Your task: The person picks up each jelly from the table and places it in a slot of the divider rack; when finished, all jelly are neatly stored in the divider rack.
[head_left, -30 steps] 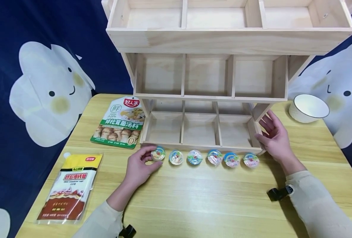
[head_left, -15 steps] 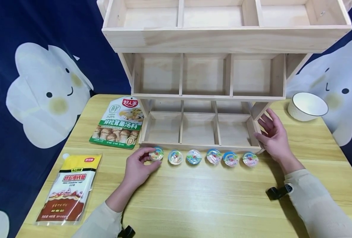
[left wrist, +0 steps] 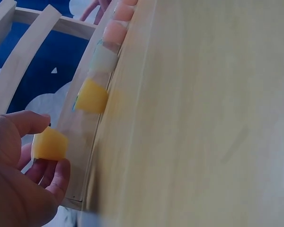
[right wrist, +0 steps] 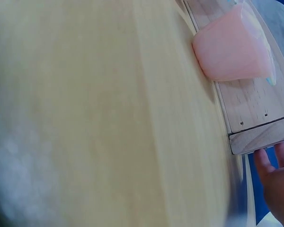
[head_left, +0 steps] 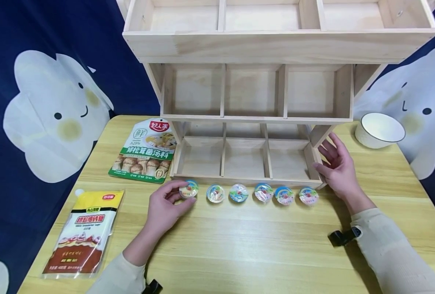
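My left hand [head_left: 163,206] pinches a small jelly cup [head_left: 189,189] with a printed lid between thumb and fingers. In the left wrist view this jelly cup [left wrist: 51,144] shows its yellow body, close to the front board of the wooden shelf rack [head_left: 239,180]. Several more jelly cups stand in a row along that board, from a yellow one [head_left: 215,194] to a pink one [head_left: 308,196] at the right end. My right hand [head_left: 336,169] touches the rack's lower right side, its fingertips [right wrist: 261,158] against the side panel in the right wrist view.
The rack's stepped tiers have bare compartments, the top tier [head_left: 276,45] jutting furthest forward. A green and white soup-seasoning pouch [head_left: 143,151] lies left of the rack, and a sugar bag [head_left: 83,232] lies nearer the left edge. A white bowl [head_left: 380,132] stands back right.
My left hand has shifted slightly left with its jelly cup, widening the gap to the rest of the row. The right hand has stayed against the rack.
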Tool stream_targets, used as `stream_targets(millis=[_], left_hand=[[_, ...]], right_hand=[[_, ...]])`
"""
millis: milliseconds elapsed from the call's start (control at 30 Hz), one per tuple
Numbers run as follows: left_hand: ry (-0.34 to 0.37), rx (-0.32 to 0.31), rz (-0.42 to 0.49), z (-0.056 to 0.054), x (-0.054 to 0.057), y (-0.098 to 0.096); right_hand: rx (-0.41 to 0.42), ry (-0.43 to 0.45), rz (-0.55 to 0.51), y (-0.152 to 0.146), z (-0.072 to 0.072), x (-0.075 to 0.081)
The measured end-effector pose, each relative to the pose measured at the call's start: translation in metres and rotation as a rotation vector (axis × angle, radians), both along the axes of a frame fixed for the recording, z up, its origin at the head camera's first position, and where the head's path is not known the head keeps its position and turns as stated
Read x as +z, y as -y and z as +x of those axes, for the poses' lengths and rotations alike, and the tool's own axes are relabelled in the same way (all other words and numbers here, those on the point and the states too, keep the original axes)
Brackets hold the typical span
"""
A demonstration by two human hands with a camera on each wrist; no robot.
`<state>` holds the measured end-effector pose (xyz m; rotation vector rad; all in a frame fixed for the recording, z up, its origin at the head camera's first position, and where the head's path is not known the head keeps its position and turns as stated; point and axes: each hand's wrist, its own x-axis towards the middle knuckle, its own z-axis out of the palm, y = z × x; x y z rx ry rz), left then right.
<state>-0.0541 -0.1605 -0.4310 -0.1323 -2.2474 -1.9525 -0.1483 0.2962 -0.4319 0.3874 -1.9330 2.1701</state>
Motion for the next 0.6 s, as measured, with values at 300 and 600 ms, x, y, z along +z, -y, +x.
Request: stream_targets(millis=[300,600], left_hand=[[-0.031,-0.005,0.002,-0.003,0.011,0.003],[-0.036,-0.002,-0.005,-0.013,0.022,0.003]], right_hand=[[-0.007,0.001,-0.024,0.001,0.001,0.000],[-0.003,0.000,-0.026,0.001,0.000,0.000]])
